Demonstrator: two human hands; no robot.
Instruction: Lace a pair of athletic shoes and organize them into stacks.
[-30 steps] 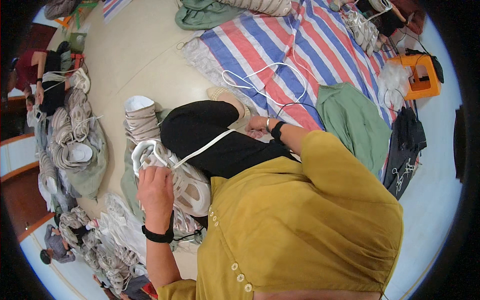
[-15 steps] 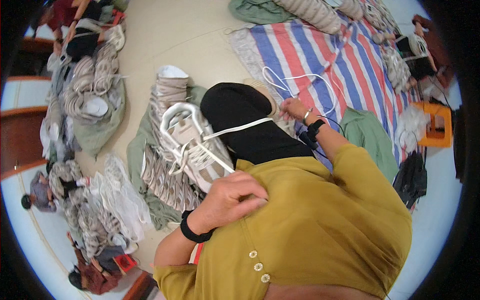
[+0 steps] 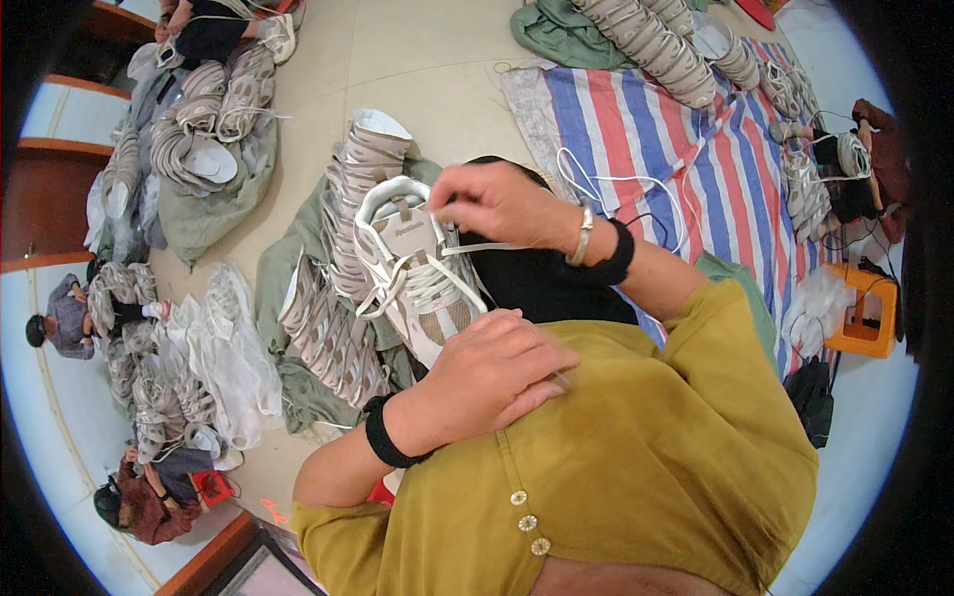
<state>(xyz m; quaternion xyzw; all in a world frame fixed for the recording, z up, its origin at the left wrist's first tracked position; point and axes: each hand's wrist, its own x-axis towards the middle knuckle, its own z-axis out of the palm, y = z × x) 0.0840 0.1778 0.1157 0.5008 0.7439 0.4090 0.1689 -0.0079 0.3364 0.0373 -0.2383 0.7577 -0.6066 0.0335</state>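
Observation:
A beige and white sneaker point(image 3: 422, 288) rests against my black-clad leg point(image 3: 542, 283), its opening facing away from me. White shoelace point(image 3: 422, 275) crosses its front, and one loose strand runs right over the black cloth. At the toe end, my left hand point(image 3: 492, 377) lies in front of my mustard shirt with its fingers curled closed; a small pale tip shows by them, too little to name. Over the shoe's collar and tongue, my right hand point(image 3: 512, 207) has its fingers bent together. Whether lace is between them cannot be made out.
Stacked beige shoe uppers point(image 3: 333, 338) lie on green cloth to the left. A striped sheet point(image 3: 656, 149) spreads at the right, with a white cord point(image 3: 626, 181) on it. Beyond are an orange stool point(image 3: 863, 313), more shoe piles point(image 3: 204, 149) and other people point(image 3: 149, 497) at work.
My right hand has come left from the striped sheet to above the shoe's opening. My left hand has shifted slightly right. The whole view has shifted a little.

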